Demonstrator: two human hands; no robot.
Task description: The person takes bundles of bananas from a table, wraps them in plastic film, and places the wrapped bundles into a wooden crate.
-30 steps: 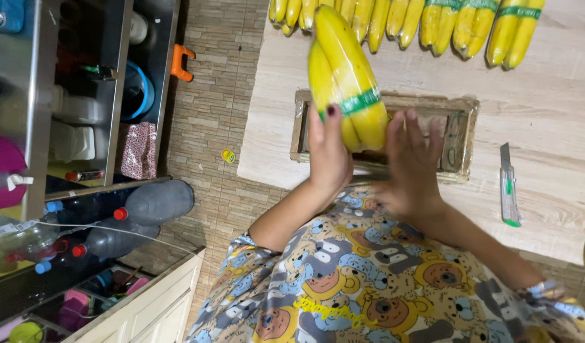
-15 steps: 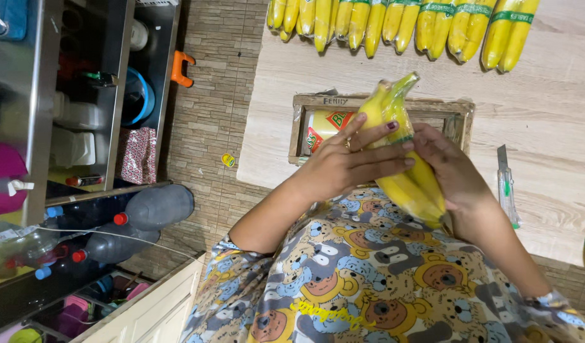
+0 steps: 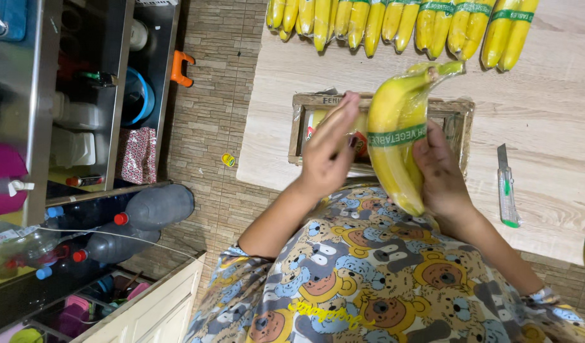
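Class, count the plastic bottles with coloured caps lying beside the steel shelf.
3: red-capped grey bottle beside the shelf, a second red-capped bottle below it, and a blue-capped bottle lowest. More may be hidden.

A banana bunch (image 3: 397, 136) is above a tray (image 3: 461, 111) on the tabletop (image 3: 546, 114); bananas (image 3: 400, 22) lie behind, a knife (image 3: 506, 184) to the right.

Yellow bananas (image 3: 394, 136) wear a green band, beside a green-handled knife (image 3: 506, 187) on the pale wood-grain table (image 3: 546, 114).
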